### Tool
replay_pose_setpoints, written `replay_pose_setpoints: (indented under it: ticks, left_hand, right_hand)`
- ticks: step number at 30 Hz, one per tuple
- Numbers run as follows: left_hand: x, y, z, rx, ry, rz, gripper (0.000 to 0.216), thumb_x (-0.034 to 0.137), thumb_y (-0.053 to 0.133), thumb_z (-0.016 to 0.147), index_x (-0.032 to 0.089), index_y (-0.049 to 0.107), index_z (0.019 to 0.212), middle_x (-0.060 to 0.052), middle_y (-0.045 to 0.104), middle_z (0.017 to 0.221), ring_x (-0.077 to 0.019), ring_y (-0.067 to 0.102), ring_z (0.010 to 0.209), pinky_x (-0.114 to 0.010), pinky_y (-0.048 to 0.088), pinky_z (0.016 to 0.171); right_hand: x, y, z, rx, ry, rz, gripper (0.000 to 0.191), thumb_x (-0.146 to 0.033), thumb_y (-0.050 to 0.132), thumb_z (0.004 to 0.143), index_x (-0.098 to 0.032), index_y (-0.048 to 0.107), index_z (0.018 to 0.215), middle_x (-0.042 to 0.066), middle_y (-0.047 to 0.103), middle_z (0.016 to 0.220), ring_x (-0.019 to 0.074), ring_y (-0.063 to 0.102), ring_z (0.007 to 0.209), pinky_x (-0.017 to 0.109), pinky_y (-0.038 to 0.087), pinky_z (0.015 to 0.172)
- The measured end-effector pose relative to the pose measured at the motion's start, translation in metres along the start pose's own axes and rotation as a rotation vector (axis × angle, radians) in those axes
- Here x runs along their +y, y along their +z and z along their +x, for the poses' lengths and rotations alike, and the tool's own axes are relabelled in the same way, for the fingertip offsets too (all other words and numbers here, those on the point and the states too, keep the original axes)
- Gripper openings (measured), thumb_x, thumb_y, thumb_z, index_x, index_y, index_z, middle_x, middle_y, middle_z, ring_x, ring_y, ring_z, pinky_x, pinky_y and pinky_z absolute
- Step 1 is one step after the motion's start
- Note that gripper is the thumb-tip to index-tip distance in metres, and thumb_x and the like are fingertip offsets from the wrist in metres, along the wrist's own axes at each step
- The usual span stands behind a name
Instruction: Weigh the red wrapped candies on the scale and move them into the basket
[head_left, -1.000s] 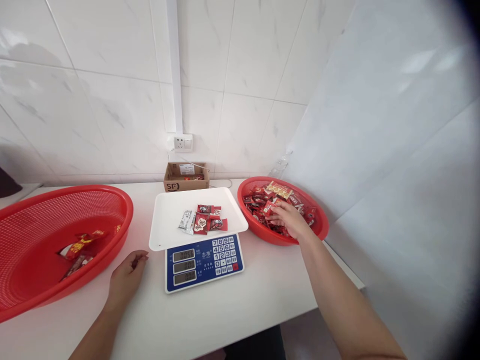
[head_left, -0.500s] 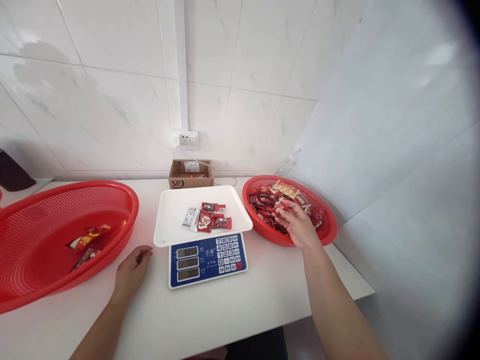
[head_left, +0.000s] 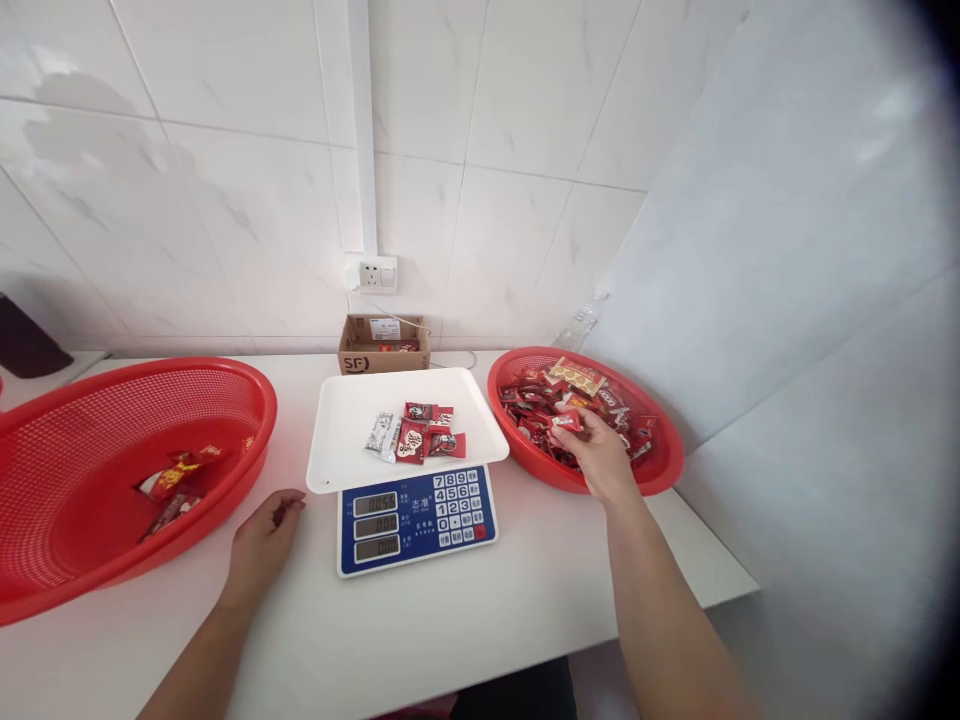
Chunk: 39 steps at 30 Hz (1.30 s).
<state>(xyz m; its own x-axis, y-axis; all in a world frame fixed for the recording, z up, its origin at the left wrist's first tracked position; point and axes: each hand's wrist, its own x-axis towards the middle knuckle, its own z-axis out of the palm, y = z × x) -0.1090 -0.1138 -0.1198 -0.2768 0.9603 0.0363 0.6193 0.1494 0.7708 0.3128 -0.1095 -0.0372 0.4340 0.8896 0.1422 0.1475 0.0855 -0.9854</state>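
Observation:
My right hand (head_left: 604, 460) is over the right red basket (head_left: 660, 478), its thumb and fingers closed on a small red candy packet (head_left: 567, 421). Below it, the basket is heaped with small wrapped packets, mostly red. My left hand (head_left: 264, 540) rests on the table left of the digital scale (head_left: 418, 520), fingers curled in, with nothing seen in them. On the scale's white tray (head_left: 337, 420) lie several red packets (head_left: 411, 440) and a silver-white packet (head_left: 382, 434). The scale's top display appears to read 0.056.
A larger red basket (head_left: 255, 430) with a few packets inside stands at the left. Behind the scale is a small cardboard box (head_left: 356, 362) against the tiled wall, under a power socket (head_left: 377, 274). A clear plastic bottle (head_left: 579, 325) lies behind the right basket.
My right hand has turned slightly and the red packet in it now shows its printed face. The left hand and the packets on the tray have stayed put.

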Motion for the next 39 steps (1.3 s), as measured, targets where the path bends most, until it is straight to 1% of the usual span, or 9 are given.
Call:
replay_pose_setpoints:
  ticks: [4,9,13,17,20,23,30,35,39]
  left_hand:
    - [0.002,-0.0012,-0.0015,-0.004,0.017,-0.033,0.027,0.04,0.046,0.069,0.024,0.059,0.086,-0.001,0.068,0.085,-0.0199,0.063,0.082,-0.028,0.048,0.074]
    - [0.0047,-0.0012,-0.0026,-0.008,0.011,-0.042,0.026,0.039,0.045,0.07,0.023,0.059,0.085,-0.002,0.068,0.084,-0.0194,0.063,0.08,-0.028,0.048,0.073]
    - [0.0018,0.0002,-0.0017,0.001,0.018,-0.036,0.026,0.039,0.046,0.07,0.023,0.059,0.085,-0.001,0.068,0.084,-0.0185,0.062,0.08,-0.028,0.048,0.072]
    - [-0.0001,0.0004,-0.0018,-0.005,0.026,-0.043,0.026,0.039,0.046,0.071,0.023,0.059,0.086,0.0,0.068,0.083,-0.018,0.062,0.079,-0.027,0.047,0.071]
    - [-0.0015,0.0008,-0.0017,-0.013,0.021,-0.054,0.025,0.038,0.045,0.071,0.024,0.059,0.087,0.0,0.067,0.085,-0.0179,0.062,0.082,-0.027,0.047,0.074]
    - [-0.0033,0.0018,-0.0012,-0.012,0.032,-0.061,0.025,0.038,0.045,0.072,0.023,0.058,0.088,-0.001,0.067,0.085,-0.018,0.061,0.081,-0.028,0.047,0.074]
    - [-0.0013,0.0012,-0.0024,-0.004,0.03,-0.069,0.024,0.038,0.047,0.071,0.023,0.059,0.086,-0.001,0.067,0.084,-0.0181,0.061,0.08,-0.028,0.047,0.074]
    - [0.0028,-0.0003,-0.0036,-0.012,0.02,-0.067,0.025,0.039,0.046,0.071,0.023,0.059,0.085,-0.001,0.067,0.084,-0.0182,0.062,0.08,-0.028,0.047,0.074]
    - [0.0049,-0.0013,-0.0044,-0.012,0.014,-0.069,0.025,0.039,0.046,0.07,0.023,0.059,0.086,-0.001,0.067,0.084,-0.0186,0.062,0.081,-0.028,0.047,0.074]
  right_hand:
    - [0.0038,-0.0014,0.0012,0.044,-0.002,-0.055,0.043,-0.041,0.075,0.053,-0.019,0.06,0.086,0.0,0.063,0.076,0.0148,0.06,0.063,0.035,0.053,0.069]
    - [0.0067,-0.0025,0.0008,0.054,-0.049,-0.097,0.04,-0.044,0.075,0.055,-0.02,0.059,0.083,-0.001,0.064,0.069,0.0148,0.059,0.058,0.035,0.053,0.064]
    - [0.0054,-0.0022,-0.0012,0.073,-0.05,-0.123,0.041,-0.047,0.074,0.055,-0.019,0.059,0.081,0.0,0.064,0.067,0.0149,0.059,0.056,0.035,0.053,0.063]
    - [0.0056,-0.0023,-0.0006,0.101,-0.04,-0.095,0.039,-0.049,0.072,0.056,-0.019,0.057,0.076,-0.002,0.06,0.061,0.0132,0.057,0.054,0.031,0.051,0.058]
    - [0.0056,-0.002,0.0006,0.158,-0.045,-0.044,0.038,-0.049,0.072,0.056,-0.02,0.055,0.073,-0.004,0.054,0.057,0.0107,0.053,0.049,0.025,0.047,0.048]
    - [0.0044,-0.001,0.0007,0.153,-0.054,-0.028,0.036,-0.047,0.072,0.057,-0.021,0.054,0.074,-0.005,0.051,0.056,0.0097,0.05,0.047,0.022,0.043,0.042]
    - [0.002,0.0007,-0.0004,0.127,-0.02,0.005,0.037,-0.04,0.071,0.058,-0.023,0.053,0.085,-0.004,0.058,0.063,0.0144,0.058,0.054,0.032,0.052,0.057]
    - [0.0053,-0.0012,0.0006,0.129,-0.011,0.005,0.036,-0.034,0.071,0.058,-0.022,0.057,0.088,-0.004,0.06,0.064,0.0148,0.06,0.058,0.033,0.053,0.061]
    - [0.0083,-0.0027,0.0008,0.096,-0.031,0.016,0.04,-0.035,0.071,0.06,-0.022,0.06,0.096,-0.001,0.065,0.073,0.017,0.063,0.068,0.034,0.054,0.065]
